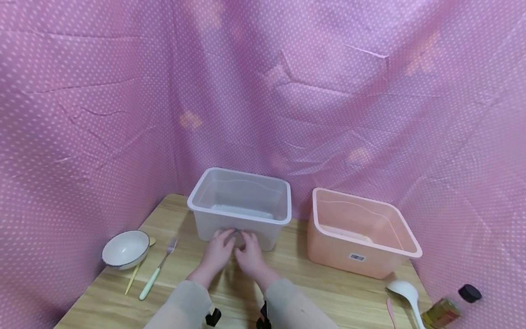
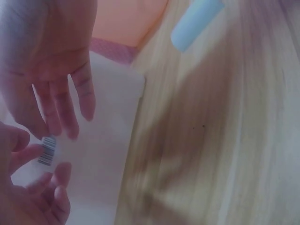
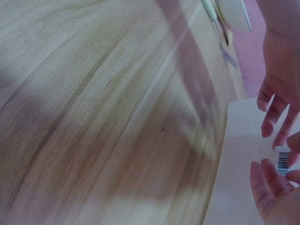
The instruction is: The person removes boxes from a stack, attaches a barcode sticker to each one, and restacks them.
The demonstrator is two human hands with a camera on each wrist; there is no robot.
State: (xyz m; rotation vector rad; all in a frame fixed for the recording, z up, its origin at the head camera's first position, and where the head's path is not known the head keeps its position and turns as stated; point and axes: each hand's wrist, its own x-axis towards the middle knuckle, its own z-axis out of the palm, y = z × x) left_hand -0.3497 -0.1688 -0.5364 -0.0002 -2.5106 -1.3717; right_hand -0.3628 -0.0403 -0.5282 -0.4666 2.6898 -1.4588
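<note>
A pink dotted cloth (image 1: 102, 100) hangs round a wooden worktop (image 1: 328, 292). On it stand a clear bin (image 1: 240, 205) in the middle and a pink bin (image 1: 361, 233) to its right, the two near each other but apart. Both forearms reach forward side by side from the lower edge of the head view, sleeves (image 1: 185, 306) close together, and the hands meet at the clear bin's front wall. The left hand (image 1: 219, 253) lies with its fingers (image 2: 40, 154) loosely spread and lightly bent, their tips at a barcode sticker (image 2: 47, 151) on that wall. The right hand (image 1: 249, 255) faces it, fingers (image 3: 271, 177) slightly apart and gently curved, tips beside the same sticker; whether either hand pinches the sticker cannot be told. To the left lie a white bowl (image 1: 125, 249) and a green-handled fork (image 1: 158, 269); to the right, a white ladle (image 1: 407, 294) and an oil bottle (image 1: 449, 306).
</note>
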